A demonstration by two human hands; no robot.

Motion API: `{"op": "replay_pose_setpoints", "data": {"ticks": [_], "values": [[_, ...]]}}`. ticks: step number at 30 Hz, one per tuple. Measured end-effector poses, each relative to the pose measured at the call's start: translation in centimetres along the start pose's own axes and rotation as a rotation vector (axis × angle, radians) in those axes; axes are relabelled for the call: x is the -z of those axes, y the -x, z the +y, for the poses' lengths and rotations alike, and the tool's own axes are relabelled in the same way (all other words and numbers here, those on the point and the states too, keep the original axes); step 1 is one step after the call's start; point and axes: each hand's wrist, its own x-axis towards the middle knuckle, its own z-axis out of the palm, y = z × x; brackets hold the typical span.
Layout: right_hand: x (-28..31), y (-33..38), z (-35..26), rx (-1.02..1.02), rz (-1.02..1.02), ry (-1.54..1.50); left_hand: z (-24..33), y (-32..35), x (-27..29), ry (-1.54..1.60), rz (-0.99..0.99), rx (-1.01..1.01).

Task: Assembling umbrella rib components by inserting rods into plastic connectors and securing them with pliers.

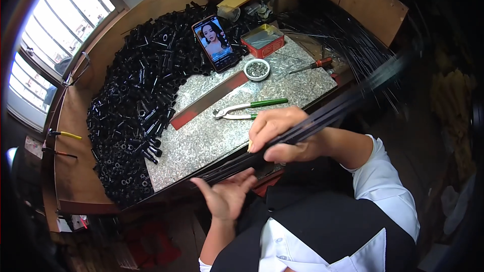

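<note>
A bundle of long, thin black rods [330, 113] runs diagonally past the front edge of the speckled stone slab [194, 146]. Around its middle, my right hand [285, 131] is closed; its upper end blurs off toward the right. My left hand [228, 199] is open under the bundle's lower end, palm up and fingers spread; whether it touches the rods I cannot tell. A small yellowish bit [250, 144] shows at the right fingers, too little to name. On the slab, just beyond my right hand, lie green-handled pincers [268, 103], one handle partly covered.
Black tubular parts [136, 85] heap up on the left. A metal bar [206, 102], a white bowl of small metal pieces [257, 70], a propped phone [214, 43], a red tin [263, 40] and a red-handled tool [320, 63] sit farther back. More rods [348, 35] spread at the right.
</note>
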Motion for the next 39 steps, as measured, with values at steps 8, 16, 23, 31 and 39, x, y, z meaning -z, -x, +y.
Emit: {"op": "replay_pose_setpoints", "data": {"ticks": [8,16,23,31,39], "values": [[-4.8,1.6,7.9,-0.449,-0.508,0.133,5.1,-0.2,-1.7,-0.947,-0.263,-0.717],[-7.0,0.2,6.7,-0.684,-0.78,0.042,10.3,-0.8,-6.4,-0.648,-0.325,-0.815],[-3.7,-5.4,3.9,-0.416,-0.633,-0.164,11.7,-1.0,-6.9,-0.769,-0.528,-0.803],[-2.6,-8.2,2.9,-0.35,-0.322,-0.25,11.2,-1.1,-8.2,-0.802,-0.411,-0.726],[-3.2,-8.3,2.9,-0.327,-0.206,-0.126,11.8,-1.6,-7.9,-0.829,-0.276,-0.725]]}}
